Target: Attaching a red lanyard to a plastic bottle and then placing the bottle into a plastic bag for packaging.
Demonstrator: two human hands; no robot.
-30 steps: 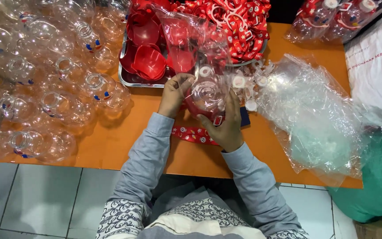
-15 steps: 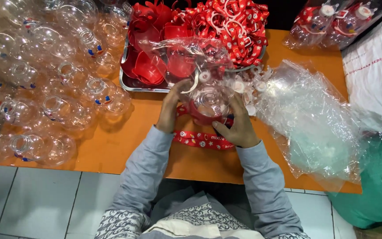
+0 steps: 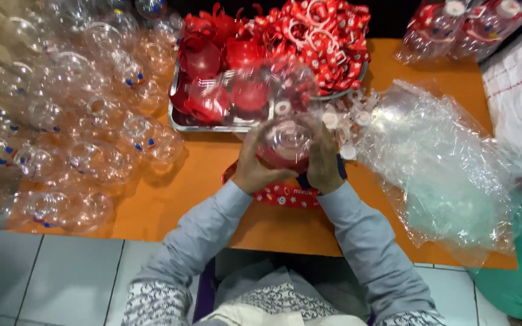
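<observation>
Clear plastic ball [image 3: 286,142], with red showing inside it, sits up over the orange worktop [image 3: 212,181] just in front of the metal tray [image 3: 179,118] of red pieces, clasped between both hands: left hand [image 3: 254,169] curled around its left side, right hand [image 3: 324,166] wrapped on its right, fingers closed snug against the shell. Compared with half a second ago, the hands have drawn closer together on the ball, and the red printed ribbon [image 3: 285,194] now lies partly under the wrists.

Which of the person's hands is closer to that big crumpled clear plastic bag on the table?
Right. The right hand sits beside the crumpled plastic bag; the left hand is across the clear ball both hold.
</observation>
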